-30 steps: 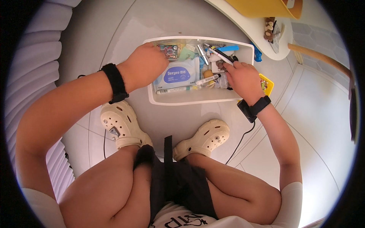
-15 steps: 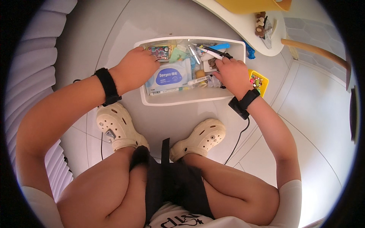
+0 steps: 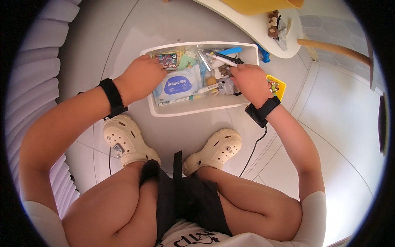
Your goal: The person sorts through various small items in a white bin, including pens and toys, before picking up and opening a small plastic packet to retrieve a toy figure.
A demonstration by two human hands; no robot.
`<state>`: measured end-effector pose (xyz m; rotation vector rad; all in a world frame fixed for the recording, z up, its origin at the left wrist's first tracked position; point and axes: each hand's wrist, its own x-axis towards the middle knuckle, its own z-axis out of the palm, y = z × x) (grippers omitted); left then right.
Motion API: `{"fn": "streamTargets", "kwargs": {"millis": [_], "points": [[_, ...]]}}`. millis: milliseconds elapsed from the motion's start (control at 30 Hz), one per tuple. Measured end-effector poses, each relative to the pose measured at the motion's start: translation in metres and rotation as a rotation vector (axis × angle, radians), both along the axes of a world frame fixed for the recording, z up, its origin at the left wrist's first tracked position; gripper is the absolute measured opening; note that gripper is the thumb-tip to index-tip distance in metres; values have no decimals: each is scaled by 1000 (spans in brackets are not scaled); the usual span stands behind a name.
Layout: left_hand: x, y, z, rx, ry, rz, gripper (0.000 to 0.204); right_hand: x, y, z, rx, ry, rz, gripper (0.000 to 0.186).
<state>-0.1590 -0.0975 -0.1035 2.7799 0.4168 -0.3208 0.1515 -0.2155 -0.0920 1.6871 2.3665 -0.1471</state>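
A white plastic bin (image 3: 181, 111) full of small items stands on the floor beyond my feet. My left hand (image 3: 144, 78) reaches over its left wall. Its fingers are curled next to a colourful patterned flat box (image 3: 167, 61), and what they hold, if anything, is hidden. Below it lies a pale wipes pack (image 3: 178, 85) with a blue oval. My right hand (image 3: 252, 84) is inside the right part, fingers bent and closed beside a white-and-black pen (image 3: 225, 58); whatever is under them is hidden. A white marker (image 3: 210, 87) lies between the hands.
A yellow tray (image 3: 280, 87) of small colourful pieces sits right of the bin. The white tabletop (image 3: 288, 48) overhangs at the upper right, with a wooden leg (image 3: 333, 48). Purple pleated fabric (image 3: 39, 61) borders the left. A cable (image 3: 252, 150) trails from my right wrist.
The view has shifted slightly, and the bin appears a little farther left. My right hand has moved slightly over the pens and small items. My left hand stays by the patterned box.
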Motion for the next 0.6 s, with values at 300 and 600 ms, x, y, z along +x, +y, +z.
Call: {"fn": "streamTargets", "kwargs": {"millis": [300,600], "points": [[-2,-1,2,16,-28,-2,21,-4,1,8,-17,88,-50,5],[-1,2,7,-19,0,0,16,-15,1,3,-227,300,-154,16]]}}
